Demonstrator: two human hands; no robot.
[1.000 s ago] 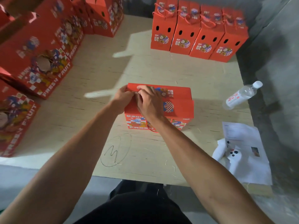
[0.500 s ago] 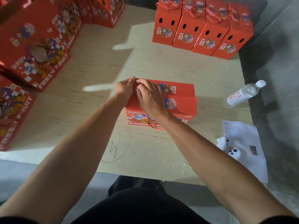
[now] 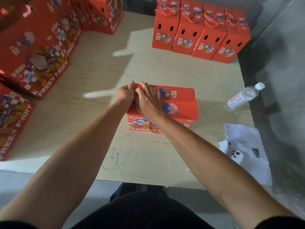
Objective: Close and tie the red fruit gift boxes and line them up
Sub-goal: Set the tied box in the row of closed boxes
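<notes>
Closing step: left hand (image 3: 126, 94) pinches top flap at 9 o'clock end of centre box (image 3: 179, 104), right hand (image 3: 148, 100) lies flat pressing lid; next, prob. tie red cord (image 3: 154, 130).

1 gift box (image 3: 178, 104) stands near the middle of the table (image 3: 102, 66). The left hand (image 3: 126, 94) and the right hand (image 3: 148, 100) sit together on its top left end, touching each other. A cord loop (image 3: 156, 131) hangs down its near face onto the table. 4 tied boxes (image 3: 200, 37) stand side by side in a row at the far right corner, touching. More boxes (image 3: 38, 52) line the left edge, reaching to the far left corner. A bottle (image 3: 242, 97) lies at the right edge, beside the middle box. Papers (image 3: 247, 146) overlap the near right corner, with a small controller (image 3: 236, 157) on them.
</notes>
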